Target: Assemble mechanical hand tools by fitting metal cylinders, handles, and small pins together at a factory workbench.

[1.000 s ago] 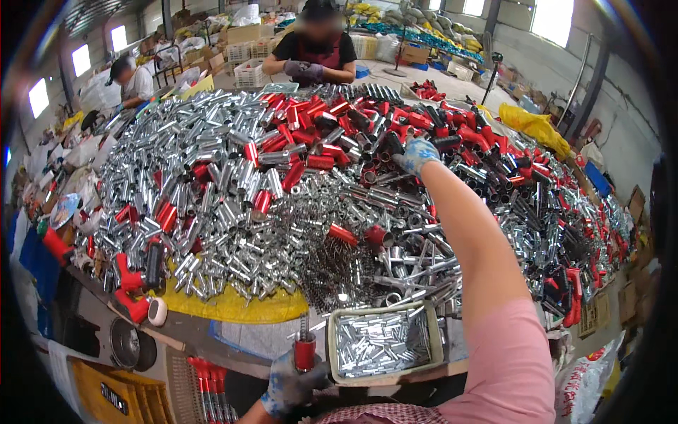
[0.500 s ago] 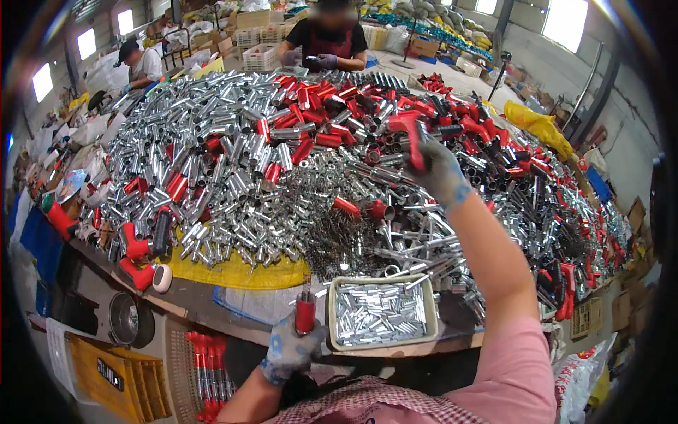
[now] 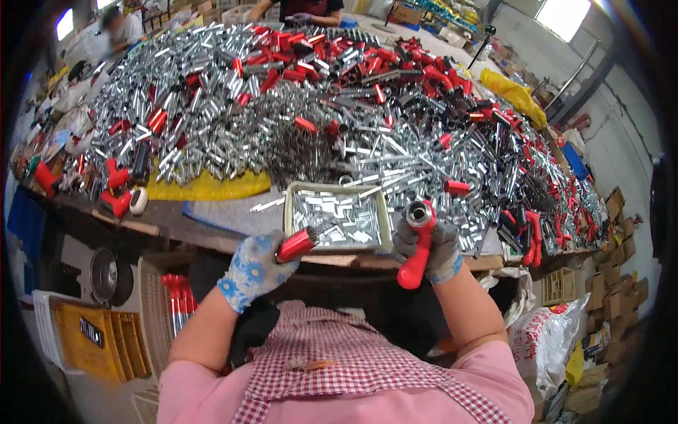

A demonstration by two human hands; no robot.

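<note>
My left hand (image 3: 256, 267), in a grey glove with a blue flower print, is closed around a red cylinder (image 3: 296, 244). Thin metal parts stick out of its far end, toward the tray. In my right hand (image 3: 439, 256), gloved the same way, is a red angled handle (image 3: 417, 260). Its round, metal-lined socket faces up and its grip hangs down toward me. The two parts are held apart, on either side of a cream tray (image 3: 388, 225) of short silver pins that sits at the table's near edge.
Metal tubes (image 3: 191, 92) and red parts are heaped across the table, with a yellow sheet (image 3: 212, 188) beneath. Red handles (image 3: 117, 187) lie at left. A yellow crate (image 3: 99, 336) and a beige basket (image 3: 157, 311) stand below left. Two people work beyond the heap.
My right hand has come back from the far right of the heap, bringing the red handle close in front of me. My left hand has tilted the red cylinder toward the right. The view has shifted downward.
</note>
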